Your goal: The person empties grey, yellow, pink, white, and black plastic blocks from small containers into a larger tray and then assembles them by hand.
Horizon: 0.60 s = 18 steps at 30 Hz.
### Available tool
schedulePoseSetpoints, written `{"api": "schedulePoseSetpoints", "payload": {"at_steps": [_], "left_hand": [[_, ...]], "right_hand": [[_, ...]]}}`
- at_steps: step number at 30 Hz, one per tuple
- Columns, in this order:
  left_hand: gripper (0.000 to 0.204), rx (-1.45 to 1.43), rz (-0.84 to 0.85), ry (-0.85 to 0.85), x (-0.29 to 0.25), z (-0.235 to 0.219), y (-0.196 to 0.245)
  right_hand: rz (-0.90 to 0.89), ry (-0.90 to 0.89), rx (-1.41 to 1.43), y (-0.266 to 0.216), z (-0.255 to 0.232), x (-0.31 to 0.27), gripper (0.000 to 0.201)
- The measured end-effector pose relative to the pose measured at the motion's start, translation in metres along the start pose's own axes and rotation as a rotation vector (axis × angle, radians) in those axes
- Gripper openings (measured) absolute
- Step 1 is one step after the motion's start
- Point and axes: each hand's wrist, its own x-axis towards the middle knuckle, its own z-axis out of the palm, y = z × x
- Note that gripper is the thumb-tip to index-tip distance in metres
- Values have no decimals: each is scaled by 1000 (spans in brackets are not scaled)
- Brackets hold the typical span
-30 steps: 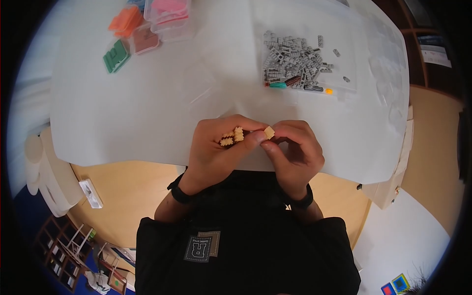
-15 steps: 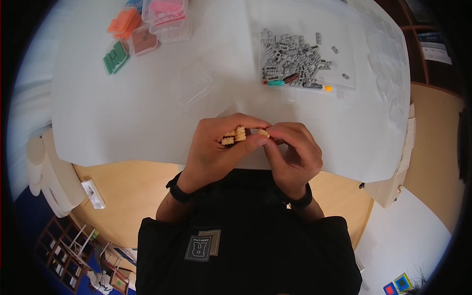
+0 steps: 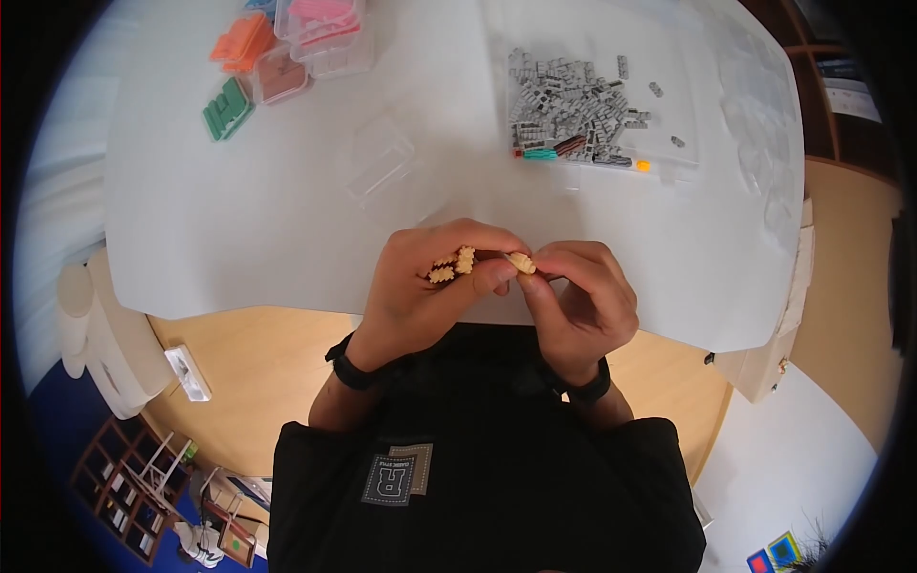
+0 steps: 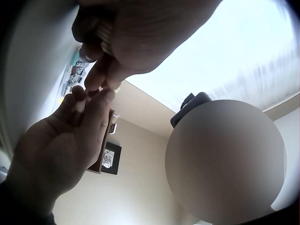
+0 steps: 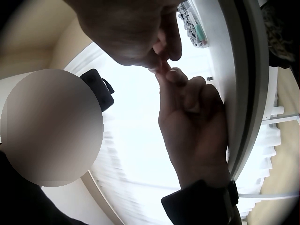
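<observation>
In the head view my left hand [image 3: 411, 286] is over the table's near edge, its fingers curled around several tan toy bricks [image 3: 464, 260] with toothed outlines. Its thumb and index fingertip also pinch a small tan brick [image 3: 522, 263] in front of them. From the other side, my right hand [image 3: 587, 306] grips that same brick between thumb and index finger, so the fingertips of both hands meet there. Both wrist views show the hands tip to tip, with the brick mostly hidden by fingers.
A clear tray [image 3: 683, 158] of grey bricks, with a few teal, brown and yellow pieces, lies at the back right. Boxes of orange [image 3: 243, 41], green [image 3: 226, 110] and pink pieces [image 3: 325, 14] stand back left. A transparent case [image 3: 382, 167] lies beyond my left hand.
The small tan brick has turned between my fingertips, showing a flat square face before and a ridged side now. My right hand has shifted slightly right; my left keeps its hold.
</observation>
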Motion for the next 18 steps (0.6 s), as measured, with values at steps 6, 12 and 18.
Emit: {"api": "schedulePoseSetpoints", "payload": {"at_steps": [6, 12, 18], "left_hand": [[11, -30, -51, -9, 0, 0, 1], [14, 122, -29, -37, -3, 3, 0], [14, 174, -24, 17, -4, 10, 0]], "right_hand": [[-10, -16, 31, -1, 0, 0, 25], [134, -141, 99, -2, -1, 7, 23], [133, -120, 76, 1, 0, 4, 20]]}}
